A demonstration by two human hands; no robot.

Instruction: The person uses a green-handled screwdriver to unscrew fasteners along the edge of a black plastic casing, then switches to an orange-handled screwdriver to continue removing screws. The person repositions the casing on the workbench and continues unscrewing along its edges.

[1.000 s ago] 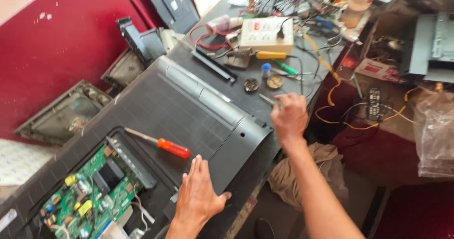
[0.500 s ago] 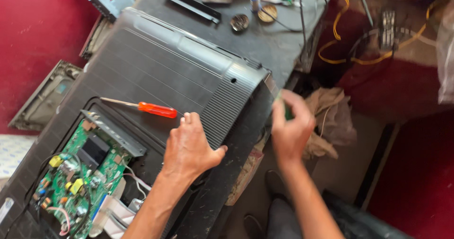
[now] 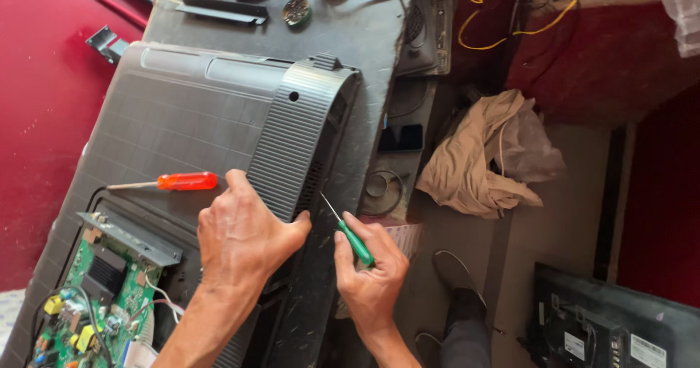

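Observation:
A large dark grey plastic back cover of a flat screen lies across the workbench. My left hand presses flat on its lower ribbed part. My right hand holds a small green-handled screwdriver, its thin tip pointing up toward the cover's right edge. An orange-handled screwdriver rests loose on the cover, just left of my left hand. A green circuit board with wires shows through the open lower left corner.
A beige cloth lies heaped on the floor to the right. A black strip and round metal parts sit at the bench's far end. Yellow wires hang at upper right. A dark panel leans at lower right.
My right hand came back from the far end of the bench down to the cover's near right edge, now with the green screwdriver. My left hand stayed on the cover. The view dropped closer.

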